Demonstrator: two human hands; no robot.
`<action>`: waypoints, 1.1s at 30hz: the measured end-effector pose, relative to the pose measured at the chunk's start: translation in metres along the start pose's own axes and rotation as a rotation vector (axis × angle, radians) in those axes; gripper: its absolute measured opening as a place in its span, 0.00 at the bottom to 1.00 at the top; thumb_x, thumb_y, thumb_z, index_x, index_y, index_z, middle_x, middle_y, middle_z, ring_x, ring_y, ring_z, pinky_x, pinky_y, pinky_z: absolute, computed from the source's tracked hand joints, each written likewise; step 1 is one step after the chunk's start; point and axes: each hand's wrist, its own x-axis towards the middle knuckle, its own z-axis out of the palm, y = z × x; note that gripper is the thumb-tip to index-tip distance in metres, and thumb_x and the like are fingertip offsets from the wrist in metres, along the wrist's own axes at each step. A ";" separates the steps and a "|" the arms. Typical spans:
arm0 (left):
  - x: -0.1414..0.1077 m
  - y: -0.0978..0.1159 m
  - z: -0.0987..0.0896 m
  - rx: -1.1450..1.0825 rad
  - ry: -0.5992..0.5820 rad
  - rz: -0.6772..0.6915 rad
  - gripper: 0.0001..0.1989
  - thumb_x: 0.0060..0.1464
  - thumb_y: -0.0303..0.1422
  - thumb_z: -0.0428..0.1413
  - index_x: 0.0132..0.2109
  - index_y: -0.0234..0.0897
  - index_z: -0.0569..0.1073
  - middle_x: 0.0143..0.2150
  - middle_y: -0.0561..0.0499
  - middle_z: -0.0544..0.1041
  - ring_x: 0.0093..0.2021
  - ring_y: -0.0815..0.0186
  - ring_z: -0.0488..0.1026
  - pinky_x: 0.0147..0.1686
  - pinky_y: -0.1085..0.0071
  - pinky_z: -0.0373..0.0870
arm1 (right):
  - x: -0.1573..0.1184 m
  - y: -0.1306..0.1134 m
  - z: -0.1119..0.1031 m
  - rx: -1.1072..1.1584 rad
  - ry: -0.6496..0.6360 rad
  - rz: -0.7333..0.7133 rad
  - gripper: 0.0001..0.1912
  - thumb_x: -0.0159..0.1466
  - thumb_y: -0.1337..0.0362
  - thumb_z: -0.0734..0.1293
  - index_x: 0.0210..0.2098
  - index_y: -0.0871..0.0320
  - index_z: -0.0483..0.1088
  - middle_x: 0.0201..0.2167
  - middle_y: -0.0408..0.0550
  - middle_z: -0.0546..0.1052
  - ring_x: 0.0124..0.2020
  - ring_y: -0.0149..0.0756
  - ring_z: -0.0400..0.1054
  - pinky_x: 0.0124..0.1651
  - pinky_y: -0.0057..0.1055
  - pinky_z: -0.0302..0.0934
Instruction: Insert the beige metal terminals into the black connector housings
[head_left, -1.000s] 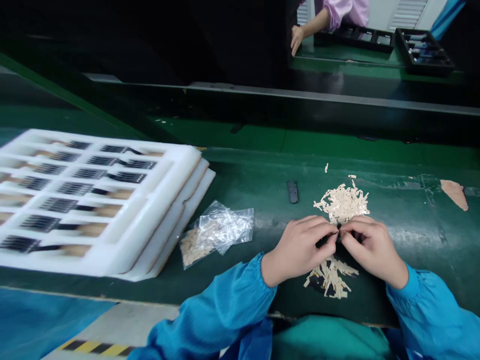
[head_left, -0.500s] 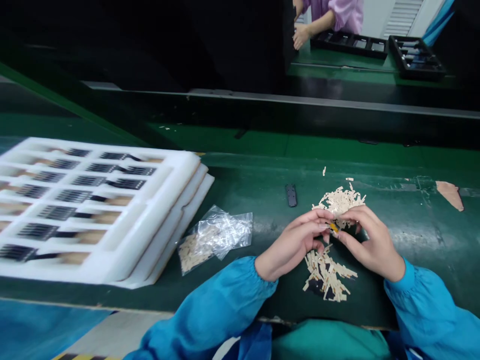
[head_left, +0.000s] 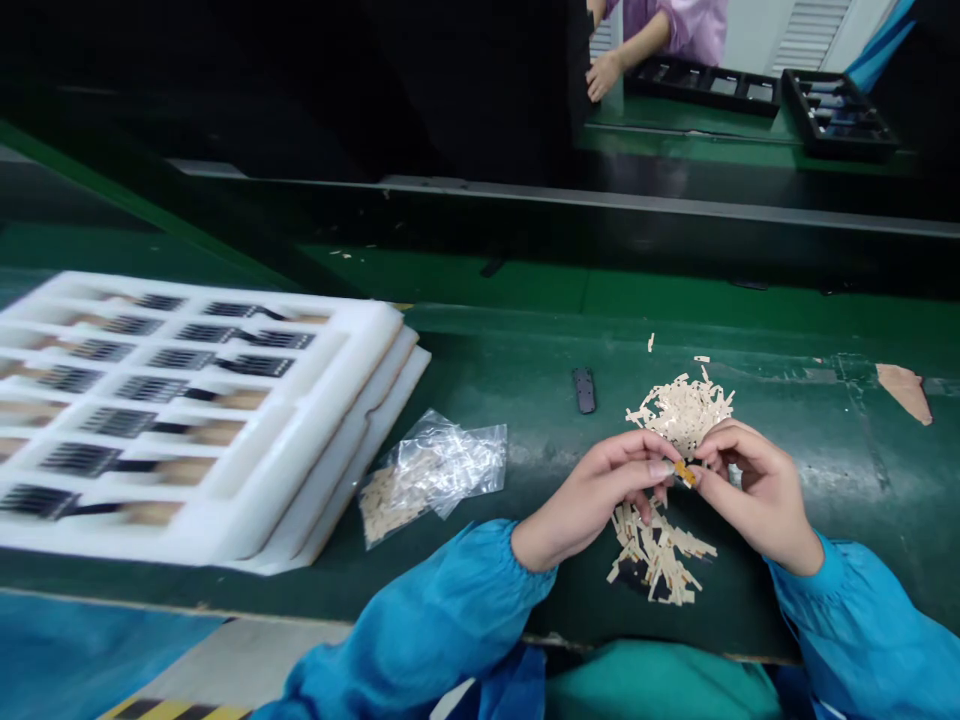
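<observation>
My left hand (head_left: 600,497) and my right hand (head_left: 757,497) meet at the fingertips above the green conveyor belt (head_left: 517,370). Between them they pinch a small amber strip (head_left: 684,473), possibly a film or tape piece. A heap of beige peeled backing strips (head_left: 681,412) lies just beyond my fingers, and a second heap (head_left: 656,553) lies just below my wrists. A small black part (head_left: 584,390) rests on the belt to the left of the far heap.
To the left, a stack of white foam trays (head_left: 352,440) holds rows of black flexible parts. A clear plastic bag of beige strips (head_left: 431,475) lies next to it. Across the line, a co-worker's hand (head_left: 604,76) is beside black trays (head_left: 838,115).
My hands have parted slightly from their close pinch, and the amber strip now shows between the fingertips. The view has shifted a little.
</observation>
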 end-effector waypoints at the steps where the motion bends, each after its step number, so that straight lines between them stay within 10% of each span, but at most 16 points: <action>1: 0.000 0.000 0.000 -0.036 -0.008 -0.026 0.10 0.55 0.35 0.63 0.43 0.36 0.77 0.37 0.49 0.72 0.33 0.68 0.70 0.26 0.77 0.73 | 0.000 0.000 0.001 -0.025 0.004 -0.030 0.05 0.63 0.69 0.71 0.38 0.54 0.75 0.31 0.46 0.73 0.30 0.37 0.66 0.30 0.33 0.62; 8: 0.002 -0.006 -0.004 -0.223 -0.158 -0.228 0.13 0.56 0.33 0.60 0.49 0.37 0.76 0.38 0.46 0.73 0.35 0.66 0.72 0.25 0.77 0.73 | -0.002 0.000 0.002 -0.062 -0.036 -0.210 0.06 0.64 0.70 0.72 0.40 0.53 0.78 0.33 0.47 0.76 0.32 0.40 0.70 0.32 0.36 0.66; 15: 0.003 -0.005 -0.007 -0.246 -0.281 -0.300 0.18 0.57 0.37 0.57 0.53 0.39 0.75 0.44 0.43 0.73 0.40 0.60 0.75 0.25 0.71 0.78 | -0.004 -0.007 0.000 0.102 0.008 -0.078 0.05 0.63 0.70 0.74 0.33 0.53 0.77 0.28 0.44 0.73 0.28 0.36 0.67 0.29 0.34 0.61; 24: -0.004 -0.004 0.006 0.419 0.105 0.268 0.05 0.56 0.32 0.62 0.35 0.34 0.77 0.33 0.51 0.73 0.31 0.69 0.68 0.29 0.75 0.65 | -0.004 -0.001 0.007 0.118 0.020 0.162 0.04 0.62 0.66 0.75 0.31 0.55 0.78 0.26 0.42 0.71 0.24 0.32 0.62 0.26 0.30 0.55; 33: -0.002 -0.008 0.006 0.491 0.125 0.261 0.07 0.57 0.33 0.61 0.37 0.34 0.80 0.34 0.49 0.76 0.32 0.68 0.70 0.29 0.74 0.64 | -0.003 0.000 0.005 0.144 0.014 0.231 0.04 0.62 0.64 0.74 0.30 0.56 0.78 0.25 0.42 0.71 0.24 0.31 0.60 0.26 0.28 0.54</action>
